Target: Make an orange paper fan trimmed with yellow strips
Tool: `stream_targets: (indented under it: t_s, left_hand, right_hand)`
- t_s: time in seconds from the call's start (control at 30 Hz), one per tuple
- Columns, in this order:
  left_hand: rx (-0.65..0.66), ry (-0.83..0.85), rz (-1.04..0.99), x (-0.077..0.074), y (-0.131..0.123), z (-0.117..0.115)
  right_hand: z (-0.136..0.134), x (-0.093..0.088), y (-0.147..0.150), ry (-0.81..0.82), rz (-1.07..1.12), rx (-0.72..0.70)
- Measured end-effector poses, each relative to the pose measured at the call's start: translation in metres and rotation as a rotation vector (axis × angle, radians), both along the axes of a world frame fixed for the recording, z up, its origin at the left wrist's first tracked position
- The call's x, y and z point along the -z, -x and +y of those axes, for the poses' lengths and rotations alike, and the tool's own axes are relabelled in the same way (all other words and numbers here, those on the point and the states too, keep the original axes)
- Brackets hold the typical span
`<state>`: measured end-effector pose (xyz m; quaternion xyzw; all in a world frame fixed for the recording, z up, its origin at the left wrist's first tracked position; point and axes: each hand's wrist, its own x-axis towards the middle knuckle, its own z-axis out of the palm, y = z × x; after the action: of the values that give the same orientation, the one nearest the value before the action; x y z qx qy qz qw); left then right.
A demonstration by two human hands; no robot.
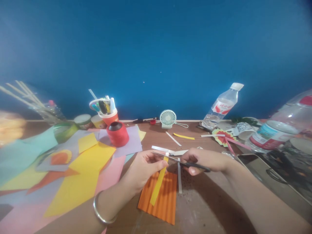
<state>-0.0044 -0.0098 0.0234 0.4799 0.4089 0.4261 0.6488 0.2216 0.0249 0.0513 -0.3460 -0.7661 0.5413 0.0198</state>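
My left hand (142, 167) pinches the top of a long yellow paper strip (158, 185) that hangs down over a pleated orange paper sheet (163, 201) on the table. My right hand (207, 160) grips black-handled scissors (180, 161), whose blades reach left across the top end of the strip by my left fingertips. A silver bangle (101, 213) circles my left wrist. White paper strips (179, 177) lie beside the orange sheet and just beyond my hands.
Yellow, pink and lilac paper sheets (83, 175) cover the left of the wooden table. A red pot (117, 133), a pen cup (108, 113), a small fan (168, 118), two water bottles (221, 105), a paper pinwheel (223, 136) and a phone (255, 165) stand around.
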Motion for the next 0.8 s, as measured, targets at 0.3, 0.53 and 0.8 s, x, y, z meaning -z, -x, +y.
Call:
stream_targets:
  t_s: [0.3, 0.53, 0.8]
  left_hand:
    - [0.008, -0.014, 0.04, 0.003, 0.0015, 0.0007]
    - [0.016, -0.013, 0.026, 0.0026, 0.0016, 0.0007]
    - [0.011, -0.002, 0.038, 0.0034, 0.0017, 0.001]
  right_hand:
    - [0.0001, 0.0001, -0.0002, -0.005, -0.003, -0.009]
    - [-0.0012, -0.0048, 0.0025, 0.0, -0.013, 0.007]
    - [-0.0008, -0.0032, 0.0015, 0.007, -0.025, 0.016]
